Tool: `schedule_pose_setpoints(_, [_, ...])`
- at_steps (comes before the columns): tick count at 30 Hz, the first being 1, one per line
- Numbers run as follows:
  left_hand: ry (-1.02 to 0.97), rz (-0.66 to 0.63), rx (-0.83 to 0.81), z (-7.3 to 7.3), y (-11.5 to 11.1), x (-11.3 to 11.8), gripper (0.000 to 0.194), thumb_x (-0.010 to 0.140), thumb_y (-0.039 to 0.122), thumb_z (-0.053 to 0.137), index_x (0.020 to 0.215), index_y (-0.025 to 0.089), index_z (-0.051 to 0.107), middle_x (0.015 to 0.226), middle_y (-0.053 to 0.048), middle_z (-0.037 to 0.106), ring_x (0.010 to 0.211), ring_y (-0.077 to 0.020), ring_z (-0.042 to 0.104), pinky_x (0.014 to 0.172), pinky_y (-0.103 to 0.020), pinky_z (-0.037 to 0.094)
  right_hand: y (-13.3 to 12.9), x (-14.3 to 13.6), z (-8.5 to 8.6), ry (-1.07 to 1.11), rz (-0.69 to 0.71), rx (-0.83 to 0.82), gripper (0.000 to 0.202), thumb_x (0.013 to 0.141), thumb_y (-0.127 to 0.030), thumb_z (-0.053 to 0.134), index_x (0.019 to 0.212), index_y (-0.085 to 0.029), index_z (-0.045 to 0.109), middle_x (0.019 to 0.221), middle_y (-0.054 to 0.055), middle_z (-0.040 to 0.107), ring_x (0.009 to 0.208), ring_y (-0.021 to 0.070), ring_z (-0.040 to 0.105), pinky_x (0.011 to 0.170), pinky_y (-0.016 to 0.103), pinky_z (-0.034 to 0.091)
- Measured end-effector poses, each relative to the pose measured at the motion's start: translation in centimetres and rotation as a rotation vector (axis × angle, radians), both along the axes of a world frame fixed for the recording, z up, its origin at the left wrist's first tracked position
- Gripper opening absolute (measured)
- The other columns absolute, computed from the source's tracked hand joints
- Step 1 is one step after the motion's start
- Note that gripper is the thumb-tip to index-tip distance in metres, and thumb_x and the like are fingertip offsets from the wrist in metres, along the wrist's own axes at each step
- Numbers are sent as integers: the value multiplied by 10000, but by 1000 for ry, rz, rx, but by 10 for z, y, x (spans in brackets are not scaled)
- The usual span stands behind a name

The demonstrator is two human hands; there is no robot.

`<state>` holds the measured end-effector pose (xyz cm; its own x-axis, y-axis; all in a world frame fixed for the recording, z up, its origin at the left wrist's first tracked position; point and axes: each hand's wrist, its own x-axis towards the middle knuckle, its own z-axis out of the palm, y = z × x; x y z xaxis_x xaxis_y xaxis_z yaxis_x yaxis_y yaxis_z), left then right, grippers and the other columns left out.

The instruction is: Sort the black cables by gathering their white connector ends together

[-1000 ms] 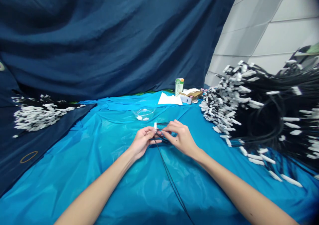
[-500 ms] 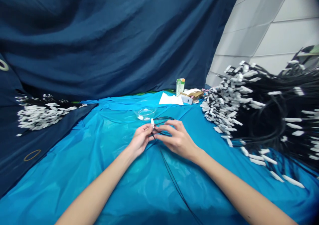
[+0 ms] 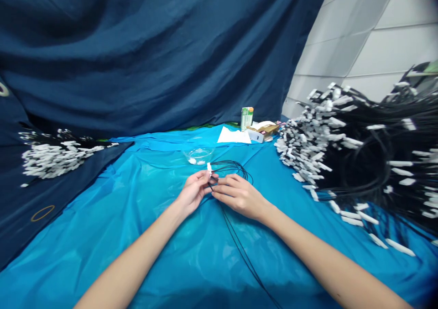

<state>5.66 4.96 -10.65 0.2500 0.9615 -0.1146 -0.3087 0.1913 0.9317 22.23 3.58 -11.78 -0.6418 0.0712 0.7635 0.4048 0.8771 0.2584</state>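
Near the middle of the blue sheet, my left hand (image 3: 194, 191) pinches a white connector (image 3: 209, 168) that stands upright, with black cables (image 3: 236, 165) running from it to the right. My right hand (image 3: 239, 196) is closed just beside it, fingertips together on the black cables below the connector. The cables loop over the back of my right hand, and thin strands (image 3: 244, 254) trail down towards the bottom edge. Just behind the connector is a clear round dish (image 3: 199, 154) with small white pieces in it. My fingers partly hide the cable ends.
A large heap of black cables with white connectors (image 3: 318, 131) fills the right side. Another bundle of white connectors (image 3: 56, 158) lies on dark cloth at the left. White paper (image 3: 234, 136), a small green-and-white box (image 3: 247, 118) and an opened carton (image 3: 268, 129) are at the back.
My right hand's fingers have come together and lowered slightly onto the cables. The black cable loop now shows above and behind that hand. My left hand stays on the connector.
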Motion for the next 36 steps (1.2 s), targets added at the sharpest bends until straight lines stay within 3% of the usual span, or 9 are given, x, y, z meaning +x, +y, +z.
schedule_pose_setpoints(6, [-2,-6,0,-1,0,0,299,680,262,628,863,61,503,895,-90,531,751,-106,534,639,-193,468,1,0,0,-9,-18,49,141,833,-113,443,851,-101,583,908,56,609,957,175,489,754,312,404])
schedule_pose_setpoints(9, [11,-12,-2,-1,0,0,297,682,264,627,871,67,508,886,-84,531,727,-97,528,611,-184,466,1,-2,-2,81,16,-38,120,810,-112,470,862,-108,578,933,59,604,956,173,490,771,313,417])
schedule_pose_setpoints(12, [7,5,-8,-1,0,1,286,686,250,623,873,66,509,892,-85,532,736,-100,528,635,-203,478,-2,-4,0,286,126,-312,134,780,-111,492,881,-130,578,945,50,599,959,162,497,831,319,419])
schedule_pose_setpoints(17, [1,-1,-5,2,0,1,231,738,245,570,857,56,513,876,-83,534,757,-97,531,728,-274,490,-7,-4,14,860,358,-1065,118,806,-230,492,853,-146,562,799,46,597,777,140,570,753,312,468])
schedule_pose_setpoints(20, [2,9,-4,1,0,0,209,752,227,551,870,58,517,924,-87,531,755,-96,534,732,-288,492,-2,4,24,1190,517,-1274,191,795,-295,514,903,-143,554,655,9,514,624,112,540,640,297,482])
schedule_pose_setpoints(23, [-1,11,0,1,0,0,197,757,216,541,864,51,524,945,-95,527,750,-90,533,733,-281,494,6,16,30,1390,536,-1241,258,766,-293,549,984,-156,560,652,-11,437,514,61,451,456,205,399])
schedule_pose_setpoints(26, [-5,11,-2,0,1,0,188,766,213,530,853,47,529,931,-95,530,732,-78,528,737,-278,494,10,25,31,1405,380,-1054,299,781,-285,528,1071,-213,549,754,6,478,480,38,398,374,168,268])
schedule_pose_setpoints(31, [-8,18,-6,1,1,-1,173,771,205,522,861,57,532,935,-84,528,736,-79,533,735,-282,495,3,22,26,889,-2,-638,165,769,-214,552,905,-199,645,793,22,560,606,67,467,517,201,367])
schedule_pose_setpoints(36, [-9,31,-11,2,2,-1,169,780,200,508,871,59,526,924,-82,530,756,-90,541,733,-273,495,1,13,18,580,-94,-483,90,766,-201,560,766,-149,634,753,30,573,713,105,505,654,233,404])
